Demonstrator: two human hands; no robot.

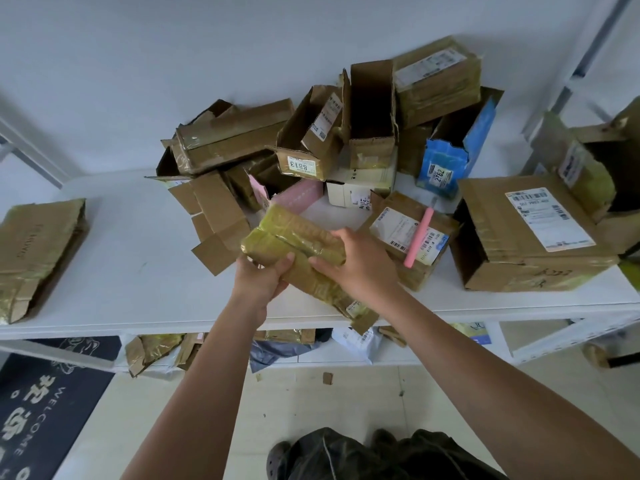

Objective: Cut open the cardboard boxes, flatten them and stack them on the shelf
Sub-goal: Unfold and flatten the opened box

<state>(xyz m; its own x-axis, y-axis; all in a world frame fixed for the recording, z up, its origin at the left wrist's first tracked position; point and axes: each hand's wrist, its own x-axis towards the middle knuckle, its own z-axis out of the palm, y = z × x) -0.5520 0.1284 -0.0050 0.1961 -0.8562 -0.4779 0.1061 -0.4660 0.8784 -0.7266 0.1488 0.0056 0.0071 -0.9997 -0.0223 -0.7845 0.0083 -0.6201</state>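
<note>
A small cardboard box wrapped in yellowish tape (294, 237) is held over the front of the white shelf (138, 271). My left hand (263, 275) grips its near left corner from below, thumb on top. My right hand (360, 261) grips its right side, fingers curled over the upper face. A pink-handled cutter (420, 233) lies on a labelled box (408, 237) just right of my hands. A flattened box (38, 251) lies at the shelf's left end.
A heap of opened cardboard boxes (311, 140) fills the back of the shelf, with a blue one (453, 154) and a large labelled box (530, 233) at right. Crushed cardboard sits on the lower shelf (152, 351). A dark welcome mat (41, 403) lies on the floor at left.
</note>
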